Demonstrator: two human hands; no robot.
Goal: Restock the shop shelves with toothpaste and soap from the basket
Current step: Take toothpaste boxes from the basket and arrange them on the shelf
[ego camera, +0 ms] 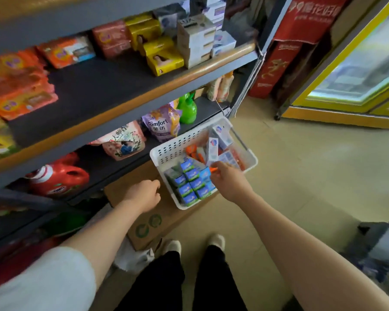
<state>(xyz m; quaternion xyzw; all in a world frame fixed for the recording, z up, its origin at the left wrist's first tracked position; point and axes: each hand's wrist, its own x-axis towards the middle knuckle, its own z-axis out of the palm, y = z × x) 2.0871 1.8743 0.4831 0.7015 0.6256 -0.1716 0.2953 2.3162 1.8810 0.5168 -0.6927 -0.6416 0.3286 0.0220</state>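
right hand (228,178) reaches into perforated plastic basket (177,144).

Sleeve: a short white sleeve (43,281) at the lower left of the frame, covering the upper part of the left arm; soft cloth, plain, no print that shows.
Forearms: both bare from elbow to wrist; no watch, band or ring that can be made out.
Left hand (144,194): bare, no glove.
Right hand (229,180): bare, no glove.
Trousers (184,283): black, plain, both legs at bottom centre.
Shoes (215,242): pale, off-white toes, rounded; details blurred.
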